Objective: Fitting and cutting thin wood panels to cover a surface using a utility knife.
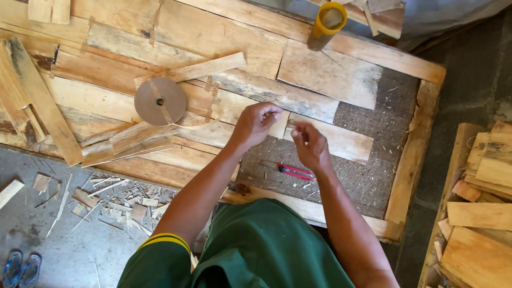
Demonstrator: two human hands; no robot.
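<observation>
While both hands, left (256,121) and right (309,145), pinch something too small to tell, rough planks (213,37) floor the sawdust-strewn workbench.

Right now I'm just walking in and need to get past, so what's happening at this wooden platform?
A person crouches over the plank platform, left hand and right hand raised close together, fingers pinched; anything between them is too small to tell. A red utility knife lies below. A brown tape roll sits left.
</observation>
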